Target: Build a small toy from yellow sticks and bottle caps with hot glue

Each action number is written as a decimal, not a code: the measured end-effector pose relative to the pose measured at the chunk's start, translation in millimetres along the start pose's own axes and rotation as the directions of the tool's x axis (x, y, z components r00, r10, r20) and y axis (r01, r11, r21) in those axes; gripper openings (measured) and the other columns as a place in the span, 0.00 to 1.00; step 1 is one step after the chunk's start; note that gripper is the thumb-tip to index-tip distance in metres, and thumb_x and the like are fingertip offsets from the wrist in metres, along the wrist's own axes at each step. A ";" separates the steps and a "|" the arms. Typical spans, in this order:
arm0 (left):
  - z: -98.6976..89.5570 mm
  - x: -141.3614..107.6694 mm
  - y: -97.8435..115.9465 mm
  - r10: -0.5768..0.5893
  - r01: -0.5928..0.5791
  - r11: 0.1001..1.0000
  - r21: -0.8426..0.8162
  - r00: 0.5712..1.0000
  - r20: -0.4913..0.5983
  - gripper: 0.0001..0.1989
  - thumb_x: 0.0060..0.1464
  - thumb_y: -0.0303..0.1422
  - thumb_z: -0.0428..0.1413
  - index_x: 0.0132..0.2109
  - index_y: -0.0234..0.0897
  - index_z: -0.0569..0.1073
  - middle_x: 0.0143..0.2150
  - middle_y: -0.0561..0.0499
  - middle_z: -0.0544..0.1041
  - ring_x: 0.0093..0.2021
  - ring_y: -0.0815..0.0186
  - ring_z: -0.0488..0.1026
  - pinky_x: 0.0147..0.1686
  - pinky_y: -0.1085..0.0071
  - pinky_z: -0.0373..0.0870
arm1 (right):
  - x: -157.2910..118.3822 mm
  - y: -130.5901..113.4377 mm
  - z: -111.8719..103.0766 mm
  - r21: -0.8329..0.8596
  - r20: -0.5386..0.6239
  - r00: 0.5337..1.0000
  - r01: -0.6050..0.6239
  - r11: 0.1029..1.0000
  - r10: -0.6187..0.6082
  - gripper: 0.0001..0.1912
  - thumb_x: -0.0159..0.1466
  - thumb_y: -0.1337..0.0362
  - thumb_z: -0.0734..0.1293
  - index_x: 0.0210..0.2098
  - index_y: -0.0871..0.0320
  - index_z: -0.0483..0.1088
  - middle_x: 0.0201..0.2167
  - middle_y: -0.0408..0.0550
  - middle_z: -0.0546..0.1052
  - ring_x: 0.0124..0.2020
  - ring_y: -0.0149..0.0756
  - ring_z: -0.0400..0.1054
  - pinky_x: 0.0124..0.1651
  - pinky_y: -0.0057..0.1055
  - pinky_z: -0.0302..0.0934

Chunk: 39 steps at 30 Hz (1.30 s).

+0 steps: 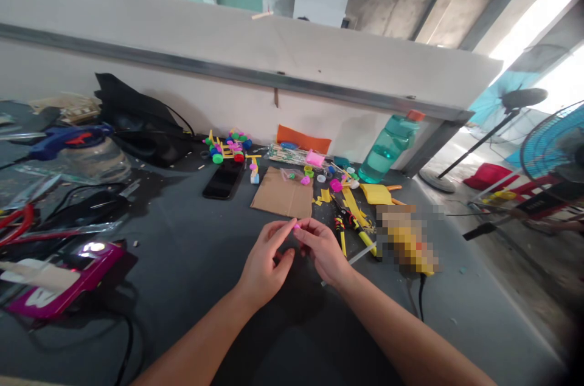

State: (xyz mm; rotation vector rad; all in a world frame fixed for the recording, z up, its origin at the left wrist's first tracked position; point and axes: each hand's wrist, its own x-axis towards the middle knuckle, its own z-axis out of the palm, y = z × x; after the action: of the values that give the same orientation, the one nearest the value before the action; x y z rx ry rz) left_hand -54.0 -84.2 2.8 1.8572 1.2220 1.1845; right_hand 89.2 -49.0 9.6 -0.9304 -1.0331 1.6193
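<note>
A small pink piece between my fingertips, a partly finished bench

My right hand [326, 252] has its thumb and forefinger pinched narrow on a small pink piece [297, 227], and my left hand [264, 261] meets it with the tip of the forefinger, the left thumb standing well apart. The piece is mostly hidden; it looks like soft modelling clay, but I can't make out its shape. It is above the dark, matt tabletop [182, 289], just on the near side of a flat square of brown cardboard [278, 194], and I see it joined to nothing.

Beyond, at the far left, a cluster of bright wheeled models [228, 146] looks put together: pale sticks, round coloured parts. A smaller yellow, pink and blue figure [254, 168] stands right of the smooth black phone [223, 179]; I judge it partly built, though I can't be sure.

Much material looks unused: thin sticks in a clear wrapper [287, 155], a glossy pink packet [314, 158], a rounded magenta lump [336, 185]. To the right lie limp yellow strips [353, 203], with pliers [365, 237] in yellow-and-black grips near them. So I'd call this mid-work, with shaping and joining left.

Outermost are a translucent teal bottle [387, 149] at far right and a blue glue gun [68, 137] at far left.
</note>
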 end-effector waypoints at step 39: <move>0.9 -1.7 -1.2 0.038 -0.038 0.999 0.006 0.999 0.002 0.26 0.54 0.23 0.47 0.59 0.48 0.62 0.53 0.46 0.62 0.50 0.62 0.65 0.36 0.71 0.74 | 0.7 -0.3 0.1 0.104 -0.082 0.996 0.030 0.994 -0.021 0.12 0.49 0.64 0.73 0.32 0.59 0.72 0.24 0.41 0.72 0.26 0.28 0.65 0.27 0.24 0.63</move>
State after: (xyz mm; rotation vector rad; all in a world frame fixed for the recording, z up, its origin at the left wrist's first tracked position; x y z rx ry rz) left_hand -53.9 -85.4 0.9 1.8930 1.1952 1.2011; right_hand 89.1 -48.2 9.8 -0.9006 -0.8920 1.5865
